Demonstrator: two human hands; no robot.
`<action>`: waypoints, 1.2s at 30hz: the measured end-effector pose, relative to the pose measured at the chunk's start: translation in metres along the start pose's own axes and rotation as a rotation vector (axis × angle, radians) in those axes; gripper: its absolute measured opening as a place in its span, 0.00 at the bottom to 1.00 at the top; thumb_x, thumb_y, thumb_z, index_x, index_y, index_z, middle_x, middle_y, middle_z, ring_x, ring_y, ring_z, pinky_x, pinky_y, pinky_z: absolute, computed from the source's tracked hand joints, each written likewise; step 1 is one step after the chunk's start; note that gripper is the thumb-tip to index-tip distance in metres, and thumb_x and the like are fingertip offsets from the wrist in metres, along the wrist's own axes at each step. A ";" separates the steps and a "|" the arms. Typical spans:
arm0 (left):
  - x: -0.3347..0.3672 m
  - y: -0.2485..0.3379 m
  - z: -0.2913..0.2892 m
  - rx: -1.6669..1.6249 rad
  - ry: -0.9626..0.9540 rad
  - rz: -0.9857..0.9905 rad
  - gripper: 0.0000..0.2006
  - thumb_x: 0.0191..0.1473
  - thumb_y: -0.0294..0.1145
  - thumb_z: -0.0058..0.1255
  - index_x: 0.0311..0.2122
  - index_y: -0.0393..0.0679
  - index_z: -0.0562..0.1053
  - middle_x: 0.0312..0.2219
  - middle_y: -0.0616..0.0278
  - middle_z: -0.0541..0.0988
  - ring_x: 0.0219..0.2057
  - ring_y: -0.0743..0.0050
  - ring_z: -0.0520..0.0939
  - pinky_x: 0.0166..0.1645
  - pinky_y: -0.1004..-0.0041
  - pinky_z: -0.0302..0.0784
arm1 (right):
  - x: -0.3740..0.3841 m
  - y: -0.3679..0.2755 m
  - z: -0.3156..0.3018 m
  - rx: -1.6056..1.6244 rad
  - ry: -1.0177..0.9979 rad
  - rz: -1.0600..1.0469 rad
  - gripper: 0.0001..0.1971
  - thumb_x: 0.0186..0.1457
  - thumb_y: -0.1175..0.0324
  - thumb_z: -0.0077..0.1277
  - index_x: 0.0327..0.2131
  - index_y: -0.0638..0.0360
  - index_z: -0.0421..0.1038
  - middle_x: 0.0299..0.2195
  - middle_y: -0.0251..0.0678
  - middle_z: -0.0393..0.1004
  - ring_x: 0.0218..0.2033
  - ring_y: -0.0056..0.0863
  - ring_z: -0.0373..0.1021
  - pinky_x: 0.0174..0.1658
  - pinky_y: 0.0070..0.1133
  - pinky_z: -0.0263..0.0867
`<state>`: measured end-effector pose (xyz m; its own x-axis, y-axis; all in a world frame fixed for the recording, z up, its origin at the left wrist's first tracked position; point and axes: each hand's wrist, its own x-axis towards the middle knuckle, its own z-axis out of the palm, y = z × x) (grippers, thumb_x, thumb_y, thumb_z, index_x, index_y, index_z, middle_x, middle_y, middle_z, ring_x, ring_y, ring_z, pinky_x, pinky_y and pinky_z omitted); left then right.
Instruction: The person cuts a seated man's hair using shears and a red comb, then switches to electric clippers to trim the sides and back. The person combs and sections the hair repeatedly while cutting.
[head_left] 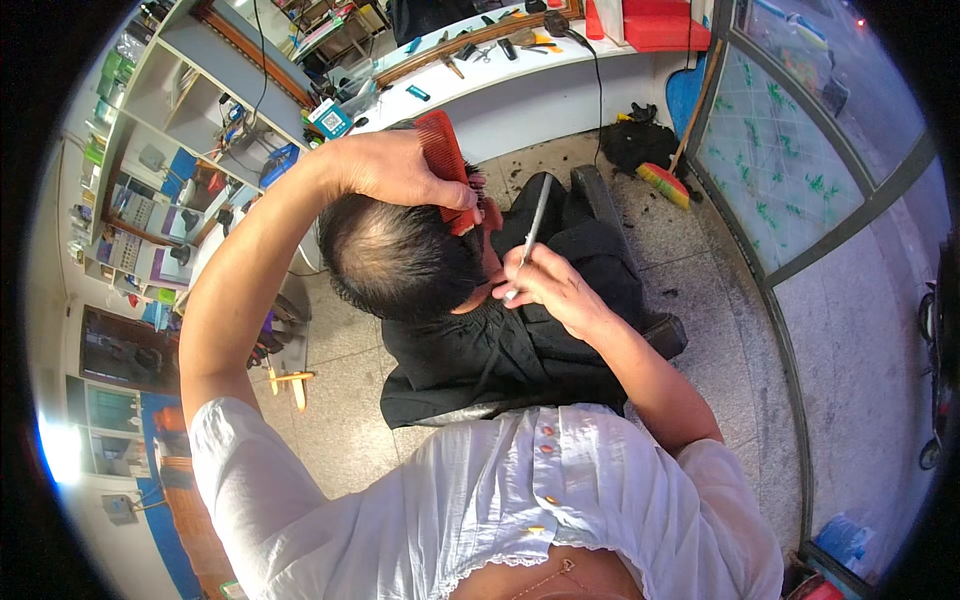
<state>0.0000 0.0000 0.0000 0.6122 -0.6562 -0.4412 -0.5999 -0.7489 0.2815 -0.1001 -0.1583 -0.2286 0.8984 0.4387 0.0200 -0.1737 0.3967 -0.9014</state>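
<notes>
A seated person's dark-haired head (pixel 385 255), thin on top, is in the middle of the head view. My left hand (pixel 395 168) reaches over it, closed on a red comb (pixel 443 150) held against the hair on the head's right side. In my right hand (pixel 552 288) is a pair of slim silver scissors (pixel 537 218), blades pointing up and away, beside the person's cheek and apart from the comb. Fingers partly hide the scissors' handles. A black cape (pixel 470 370) covers the seated person's body.
Beyond the head, a white counter (pixel 470 95) carries clippers, scissors and other tools under a mirror. Dark hair (pixel 640 140) lies heaped on the floor by a broom (pixel 663 185). A framed glass door (pixel 780 160) stands at right, shelves (pixel 170 100) at left. The chair's armrest (pixel 605 200) is beside the cape.
</notes>
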 end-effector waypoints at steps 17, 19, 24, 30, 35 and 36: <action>-0.005 0.005 -0.002 0.006 -0.009 0.004 0.20 0.50 0.49 0.54 0.37 0.40 0.79 0.28 0.56 0.82 0.30 0.70 0.80 0.40 0.72 0.73 | 0.005 -0.010 0.007 -0.205 -0.174 -0.128 0.10 0.53 0.82 0.48 0.39 0.65 0.63 0.35 0.33 0.70 0.35 0.19 0.69 0.39 0.20 0.68; -0.003 0.000 0.001 -0.009 -0.010 0.026 0.20 0.50 0.49 0.54 0.37 0.40 0.79 0.28 0.56 0.82 0.30 0.71 0.80 0.39 0.72 0.73 | 0.005 -0.010 0.006 -0.207 -0.173 -0.117 0.10 0.53 0.82 0.48 0.39 0.65 0.63 0.35 0.33 0.70 0.35 0.19 0.69 0.38 0.20 0.68; -0.003 0.001 0.000 -0.003 -0.003 0.020 0.20 0.50 0.49 0.54 0.36 0.40 0.79 0.28 0.56 0.82 0.30 0.70 0.80 0.39 0.72 0.73 | 0.003 -0.014 0.005 -0.212 -0.224 -0.150 0.12 0.52 0.83 0.51 0.40 0.65 0.63 0.35 0.34 0.71 0.39 0.22 0.71 0.43 0.21 0.70; -0.002 0.001 0.001 0.042 0.003 0.024 0.19 0.50 0.49 0.54 0.36 0.41 0.79 0.29 0.56 0.82 0.31 0.69 0.80 0.40 0.72 0.73 | 0.016 -0.037 0.003 -0.303 -0.173 -0.224 0.08 0.50 0.82 0.49 0.34 0.65 0.63 0.28 0.31 0.68 0.31 0.18 0.70 0.35 0.19 0.68; 0.003 -0.002 -0.002 -0.101 -0.093 0.127 0.18 0.54 0.48 0.53 0.41 0.46 0.80 0.36 0.58 0.82 0.39 0.71 0.80 0.48 0.75 0.71 | 0.009 -0.031 -0.007 -0.150 -0.174 -0.128 0.16 0.49 0.86 0.45 0.43 0.64 0.63 0.36 0.34 0.71 0.39 0.23 0.72 0.44 0.21 0.68; 0.004 -0.003 -0.001 -0.223 -0.092 0.150 0.19 0.54 0.49 0.52 0.43 0.46 0.79 0.37 0.59 0.82 0.40 0.71 0.80 0.49 0.75 0.70 | 0.007 -0.029 -0.001 -0.075 -0.157 -0.191 0.17 0.48 0.86 0.45 0.44 0.64 0.62 0.36 0.34 0.71 0.39 0.23 0.72 0.45 0.21 0.68</action>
<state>0.0046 -0.0009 -0.0021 0.4691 -0.7580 -0.4532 -0.5463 -0.6523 0.5254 -0.0882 -0.1678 -0.2027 0.8376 0.4835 0.2544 0.0288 0.4258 -0.9044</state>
